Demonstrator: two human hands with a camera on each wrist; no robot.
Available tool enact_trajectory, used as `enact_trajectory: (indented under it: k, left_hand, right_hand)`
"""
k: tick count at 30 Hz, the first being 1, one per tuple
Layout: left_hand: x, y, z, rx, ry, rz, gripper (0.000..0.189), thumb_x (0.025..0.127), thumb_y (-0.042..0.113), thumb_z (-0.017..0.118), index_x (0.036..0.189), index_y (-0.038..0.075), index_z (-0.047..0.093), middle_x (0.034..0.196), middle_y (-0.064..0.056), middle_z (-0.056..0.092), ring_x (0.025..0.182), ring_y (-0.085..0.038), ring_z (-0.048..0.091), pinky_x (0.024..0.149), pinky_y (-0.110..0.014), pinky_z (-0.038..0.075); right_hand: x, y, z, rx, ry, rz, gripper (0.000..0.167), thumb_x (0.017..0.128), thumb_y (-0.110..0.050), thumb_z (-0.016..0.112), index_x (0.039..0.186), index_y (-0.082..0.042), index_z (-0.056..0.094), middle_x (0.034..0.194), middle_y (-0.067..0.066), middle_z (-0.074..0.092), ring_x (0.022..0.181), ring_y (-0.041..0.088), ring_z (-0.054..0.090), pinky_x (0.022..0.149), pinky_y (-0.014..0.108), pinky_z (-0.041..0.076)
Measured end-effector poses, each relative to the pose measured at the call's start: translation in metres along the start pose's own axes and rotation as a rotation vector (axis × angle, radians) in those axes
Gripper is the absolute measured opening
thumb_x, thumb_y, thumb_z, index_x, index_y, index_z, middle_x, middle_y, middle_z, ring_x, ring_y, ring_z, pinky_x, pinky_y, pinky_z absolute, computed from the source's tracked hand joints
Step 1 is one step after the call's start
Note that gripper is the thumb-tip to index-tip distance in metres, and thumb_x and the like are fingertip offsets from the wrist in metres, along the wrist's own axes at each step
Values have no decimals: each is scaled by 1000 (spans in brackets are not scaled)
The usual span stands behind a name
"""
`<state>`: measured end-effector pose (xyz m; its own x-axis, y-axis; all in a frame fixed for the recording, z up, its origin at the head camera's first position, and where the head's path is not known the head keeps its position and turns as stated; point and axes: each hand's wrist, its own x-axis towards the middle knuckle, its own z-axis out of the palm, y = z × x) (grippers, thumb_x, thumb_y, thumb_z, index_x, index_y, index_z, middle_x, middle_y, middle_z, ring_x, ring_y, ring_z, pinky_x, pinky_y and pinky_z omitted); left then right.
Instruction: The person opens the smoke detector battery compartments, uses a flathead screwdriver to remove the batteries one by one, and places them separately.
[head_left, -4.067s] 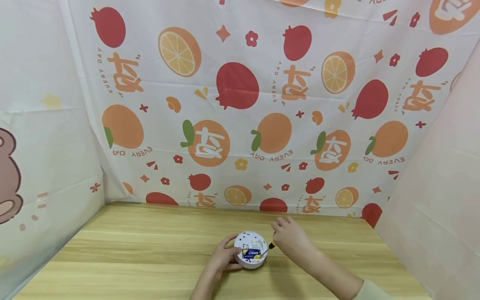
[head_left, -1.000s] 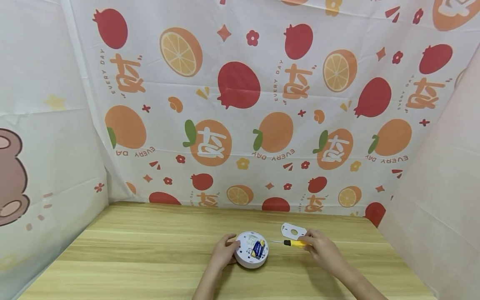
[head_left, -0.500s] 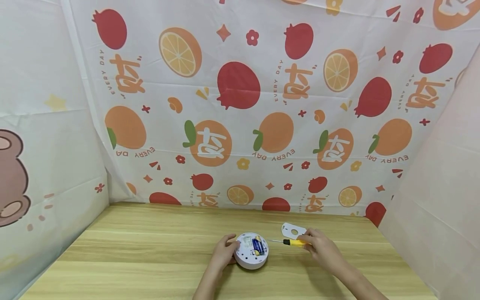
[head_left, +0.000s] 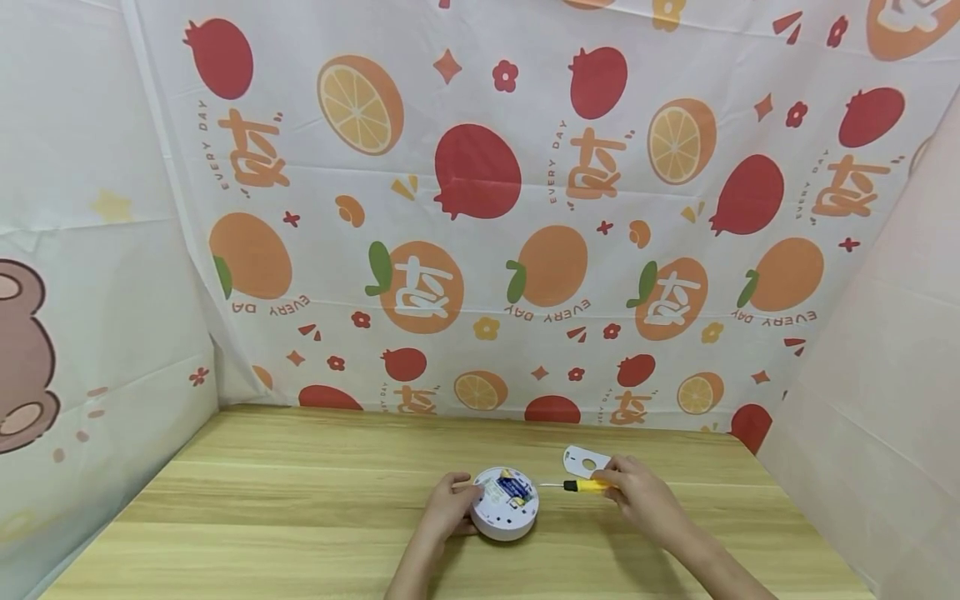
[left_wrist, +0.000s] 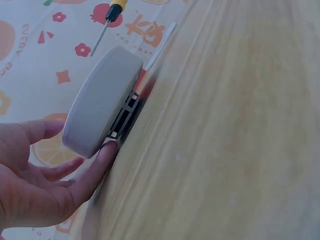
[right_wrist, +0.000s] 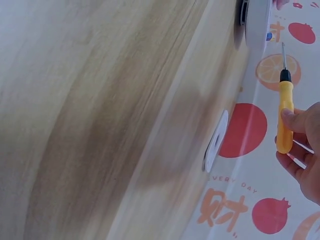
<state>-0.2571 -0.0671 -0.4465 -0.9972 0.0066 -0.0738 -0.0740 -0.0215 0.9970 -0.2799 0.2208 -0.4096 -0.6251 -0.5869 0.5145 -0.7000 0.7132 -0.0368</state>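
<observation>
A round white smoke alarm (head_left: 498, 525) lies back side up, tilted a little off the wooden table. My left hand (head_left: 448, 507) grips its left rim, with a finger under it in the left wrist view, where dark vent slots (left_wrist: 124, 116) show low on its side. A blue and yellow battery (head_left: 514, 487) sits in its back. To the right, my right hand (head_left: 637, 498) holds a screwdriver (head_left: 587, 486) by its yellow handle. The thin metal shaft (right_wrist: 284, 57) points left toward the alarm, its tip just off the rim in the head view.
A flat white mounting plate (head_left: 576, 460) with a hole in its middle lies behind the screwdriver, its right end hidden by my right hand. Fruit-print cloth (head_left: 480, 275) hangs along the table's (head_left: 300, 500) back edge, with plain cloth walls at both sides.
Four seconds ago the screwdriver tip was at the battery; my right hand has since drawn back right, uncovering the plate. The alarm has turned counterclockwise in my left hand, carrying the battery to upper right.
</observation>
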Motion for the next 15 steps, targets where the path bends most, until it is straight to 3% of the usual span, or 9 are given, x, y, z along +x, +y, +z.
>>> enact_trajectory:
  k: [15]
  left_hand:
    - [-1, -2, 1, -35, -74, -57, 47, 86, 3, 57, 121, -20, 34, 96, -20, 56, 68, -18, 57, 59, -33, 55]
  right_hand:
    - [23, -14, -13, -216, -68, -151, 26, 66, 5, 76, 82, -12, 67, 78, -1, 53, 68, 14, 48, 56, 25, 46]
